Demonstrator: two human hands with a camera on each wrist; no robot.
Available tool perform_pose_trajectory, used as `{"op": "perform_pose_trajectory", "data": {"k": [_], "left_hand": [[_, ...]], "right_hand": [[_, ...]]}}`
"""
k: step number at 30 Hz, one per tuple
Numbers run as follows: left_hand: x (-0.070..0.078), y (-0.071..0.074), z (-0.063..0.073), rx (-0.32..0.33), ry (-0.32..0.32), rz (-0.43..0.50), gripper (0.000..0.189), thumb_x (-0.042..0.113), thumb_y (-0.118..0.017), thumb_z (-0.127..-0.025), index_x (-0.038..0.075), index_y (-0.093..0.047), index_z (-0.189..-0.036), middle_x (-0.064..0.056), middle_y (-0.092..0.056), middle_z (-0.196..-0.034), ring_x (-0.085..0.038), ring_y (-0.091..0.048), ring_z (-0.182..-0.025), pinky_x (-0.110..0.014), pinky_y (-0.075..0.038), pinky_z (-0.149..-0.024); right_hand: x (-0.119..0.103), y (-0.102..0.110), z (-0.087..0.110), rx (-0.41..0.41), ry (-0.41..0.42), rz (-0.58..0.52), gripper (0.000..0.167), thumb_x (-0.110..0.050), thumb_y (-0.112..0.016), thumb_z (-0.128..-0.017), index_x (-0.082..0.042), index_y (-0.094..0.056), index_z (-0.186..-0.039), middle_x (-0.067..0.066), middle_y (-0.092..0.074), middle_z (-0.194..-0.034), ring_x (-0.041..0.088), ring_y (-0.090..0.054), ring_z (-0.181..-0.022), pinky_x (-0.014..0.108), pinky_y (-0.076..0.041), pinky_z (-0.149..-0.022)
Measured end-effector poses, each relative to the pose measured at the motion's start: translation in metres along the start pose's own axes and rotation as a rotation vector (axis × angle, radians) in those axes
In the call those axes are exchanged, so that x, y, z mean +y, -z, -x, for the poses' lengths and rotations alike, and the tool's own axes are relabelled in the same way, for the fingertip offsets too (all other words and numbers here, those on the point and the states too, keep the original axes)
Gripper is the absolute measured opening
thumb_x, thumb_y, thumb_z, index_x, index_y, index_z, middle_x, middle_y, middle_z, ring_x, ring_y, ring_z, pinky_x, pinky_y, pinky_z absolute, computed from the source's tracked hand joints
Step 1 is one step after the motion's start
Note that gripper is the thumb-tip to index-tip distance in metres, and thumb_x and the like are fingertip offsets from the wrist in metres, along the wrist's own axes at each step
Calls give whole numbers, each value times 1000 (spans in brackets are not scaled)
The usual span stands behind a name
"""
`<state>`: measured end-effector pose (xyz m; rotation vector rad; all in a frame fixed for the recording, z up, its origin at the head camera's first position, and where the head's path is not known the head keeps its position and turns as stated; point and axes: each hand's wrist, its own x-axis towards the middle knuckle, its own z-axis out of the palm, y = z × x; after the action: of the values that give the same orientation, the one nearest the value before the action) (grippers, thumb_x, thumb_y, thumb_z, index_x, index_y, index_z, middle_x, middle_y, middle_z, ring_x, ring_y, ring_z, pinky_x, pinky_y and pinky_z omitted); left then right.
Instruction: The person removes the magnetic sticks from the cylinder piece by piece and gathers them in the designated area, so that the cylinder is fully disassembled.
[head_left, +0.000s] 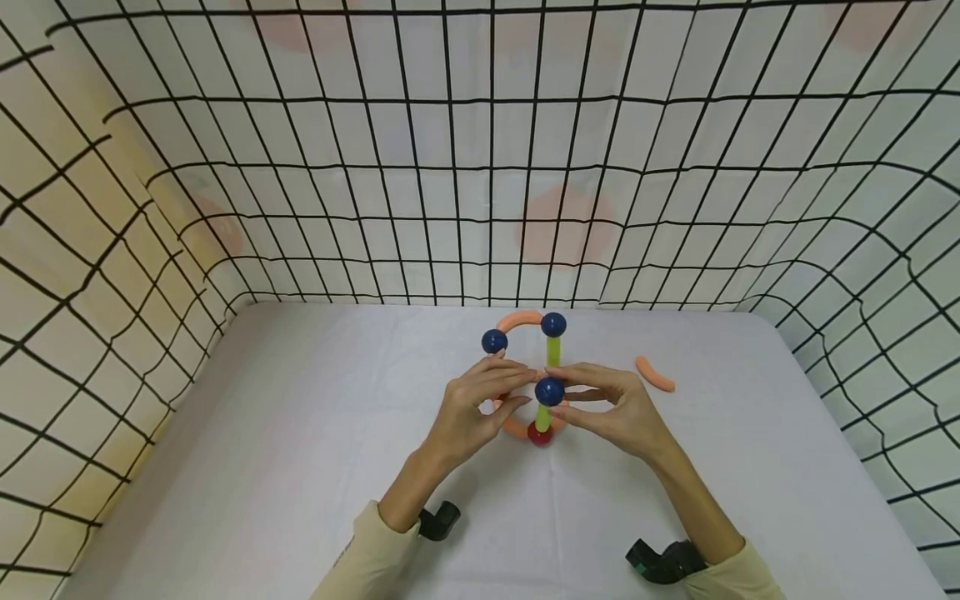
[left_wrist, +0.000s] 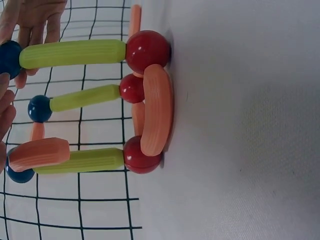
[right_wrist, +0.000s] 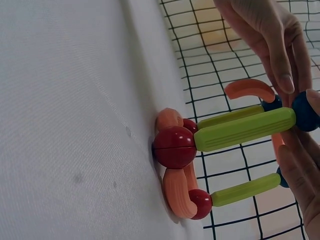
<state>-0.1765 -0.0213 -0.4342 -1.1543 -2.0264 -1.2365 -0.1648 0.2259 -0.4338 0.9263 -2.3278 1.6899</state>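
A frame of green rods, red and blue balls and curved orange rods stands on the table. My right hand (head_left: 615, 404) pinches the near blue ball (head_left: 550, 391) between thumb and fingers. That ball caps an upright green rod (right_wrist: 245, 130), whose lower end meets a red ball (right_wrist: 175, 147). From the left, my left hand (head_left: 472, 400) reaches over the frame, its fingertips close to the same ball. A curved orange rod (left_wrist: 40, 155) joins the left blue ball (head_left: 494, 341) and has a free end. Another upper orange rod (head_left: 520, 319) links that ball to the far blue ball (head_left: 553, 324).
One loose curved orange rod (head_left: 656, 374) lies on the white tabletop (head_left: 300, 433) right of the frame. Black wire mesh (head_left: 491, 192) surrounds the back and sides. Dark devices (head_left: 439, 522) are worn at both wrists.
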Motion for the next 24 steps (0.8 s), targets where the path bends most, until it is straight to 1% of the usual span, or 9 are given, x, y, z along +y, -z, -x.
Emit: {"op": "perform_pose_trajectory", "data": {"k": [4, 6, 11, 13, 15, 18, 21, 24], "left_hand": [[2, -1, 0, 2, 0, 8, 37, -5, -84, -81, -3, -76, -117, -11, -80, -113, -24, -74, -110, -48, -47, -115], [2, -2, 0, 5, -5, 16, 38, -5, -84, -80, -3, -76, -117, -12, -80, -113, -24, -74, -110, -45, -51, -112], [5, -5, 0, 19, -24, 27, 41, -6, -85, -79, -5, -75, -119, -14, -79, -115, -25, -74, -108, -33, -60, -97], [6, -6, 0, 23, -24, 23, 42, -7, -85, -78, -6, -74, -119, -14, -78, -116, -25, -74, -107, -31, -61, -96], [7, -8, 1, 23, -16, 17, 43, -6, -85, -78, -6, -74, -119, -15, -78, -116, -25, -75, -107, -30, -60, -96], [9, -11, 2, 16, 14, 23, 44, -4, -85, -79, -6, -73, -121, -16, -77, -118, -26, -75, -110, -30, -59, -99], [12, -14, 4, 17, 54, 48, 45, -3, -85, -80, -6, -73, -123, -17, -77, -119, -28, -74, -113, -30, -57, -102], [13, -19, 5, 45, 75, 78, 46, -4, -85, -80, -7, -72, -123, -17, -77, -118, -29, -74, -114, -30, -57, -101]], "right_hand": [[1, 1, 0, -8, 1, 17, 49, 7, -81, -83, -2, -71, -130, 4, -74, -126, 5, -69, -112, 38, -65, -85], [0, 1, 0, -11, 6, 19, 50, 7, -81, -83, -2, -71, -130, 6, -74, -125, 5, -69, -113, 39, -64, -85], [-1, 2, 0, -6, 19, 49, 50, 6, -82, -82, -3, -71, -130, 10, -74, -122, 4, -67, -112, 35, -64, -84], [-1, 2, 0, 0, 25, 69, 50, 5, -83, -82, -4, -72, -129, 10, -74, -121, 4, -67, -109, 31, -64, -82], [-2, 2, 0, 4, 34, 85, 50, 5, -84, -81, -5, -72, -128, 11, -74, -119, 5, -68, -104, 29, -63, -79], [-3, 2, -1, 10, 52, 87, 49, 6, -84, -80, -4, -73, -127, 11, -73, -116, 8, -68, -95, 28, -62, -76], [-4, 2, -1, 6, 68, 65, 49, 8, -83, -80, -2, -73, -127, 12, -73, -114, 11, -69, -92, 27, -62, -76], [-4, 2, -1, 9, 78, 51, 48, 9, -83, -80, -1, -73, -126, 12, -73, -113, 10, -70, -93, 26, -63, -77]]}}
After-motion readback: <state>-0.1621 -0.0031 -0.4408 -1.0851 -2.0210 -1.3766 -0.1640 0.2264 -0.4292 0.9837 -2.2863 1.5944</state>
